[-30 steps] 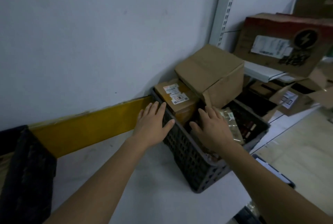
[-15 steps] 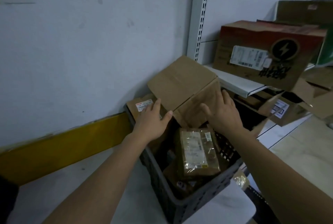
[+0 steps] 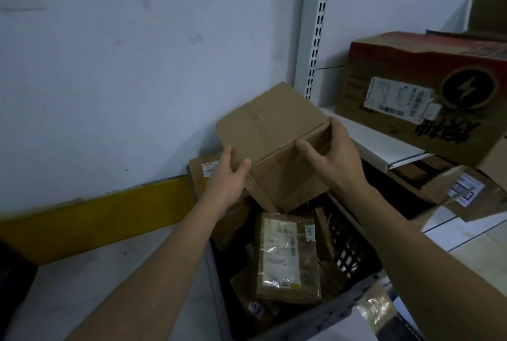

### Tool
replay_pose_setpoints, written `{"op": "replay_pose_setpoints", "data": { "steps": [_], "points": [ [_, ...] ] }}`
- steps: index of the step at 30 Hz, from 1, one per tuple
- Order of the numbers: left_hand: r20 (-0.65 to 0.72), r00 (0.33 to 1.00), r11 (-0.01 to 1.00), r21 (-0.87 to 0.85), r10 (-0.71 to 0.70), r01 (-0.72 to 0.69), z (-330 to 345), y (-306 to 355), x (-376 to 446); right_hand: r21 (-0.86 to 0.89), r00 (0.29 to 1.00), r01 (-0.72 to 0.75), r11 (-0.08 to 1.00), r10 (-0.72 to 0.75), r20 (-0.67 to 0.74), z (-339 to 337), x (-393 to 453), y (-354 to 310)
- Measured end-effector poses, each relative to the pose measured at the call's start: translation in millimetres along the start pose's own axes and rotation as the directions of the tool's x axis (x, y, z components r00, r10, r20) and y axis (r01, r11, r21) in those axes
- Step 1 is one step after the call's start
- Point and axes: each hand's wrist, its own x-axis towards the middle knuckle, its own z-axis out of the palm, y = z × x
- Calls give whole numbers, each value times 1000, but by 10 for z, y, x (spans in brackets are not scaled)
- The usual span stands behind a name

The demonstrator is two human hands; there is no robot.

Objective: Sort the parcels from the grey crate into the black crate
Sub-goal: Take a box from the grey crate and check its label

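Both hands are gripping the large cardboard box, which is sitting tilted atop the parcels in the grey crate: the left hand is curling round its near-left corner, the right hand is clasping its right end. The black crate is barely showing at far left. Risk: the box, held only at its edges, may slip or snag the labelled parcel beneath during lifting.

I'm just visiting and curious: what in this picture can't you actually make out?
- Black crate: head view, cut off by the left edge; its inside is unseen.
- Grey crate bottom: hidden under parcels.
- Labelled parcel: print too blurred to read.
- Large cardboard box: its underside is hidden; right hand fingers are behind it, left hand grips its corner.
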Motion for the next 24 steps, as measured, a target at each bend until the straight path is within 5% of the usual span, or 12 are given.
{"op": "replay_pose_setpoints", "data": {
  "steps": [7, 10, 14, 20, 22, 24],
  "points": [
    [-196, 979, 968, -228, 59, -103, -603, 270, -178, 67, 921, 368, 927, -354, -162, -20, -51, -825],
    [-277, 959, 962, -270, -54, -24, -914, 115, -324, -5, 842, 531, 847, -528, -112, 197, -220, -1105],
    [-162, 968, 952, -267, -194, 147, -1245, -285, -533, -102, 688, 723, 684, -726, 4, 626, -571, -1456],
    [-156, 960, 917, -366, -231, 161, -1615, -45, -756, -52, 554, 828, 559, -800, 231, 1195, -830, -1694],
    [-182, 963, 947, -287, -200, 143, -1698, -11, -713, -20, 595, 796, 605, -776, 207, 1192, -788, -1716],
    [-197, 964, 970, -201, -179, 139, -1707, -31, -715, -121, 747, 664, 738, -652, 131, 1092, -669, -1694]
  ]
}}
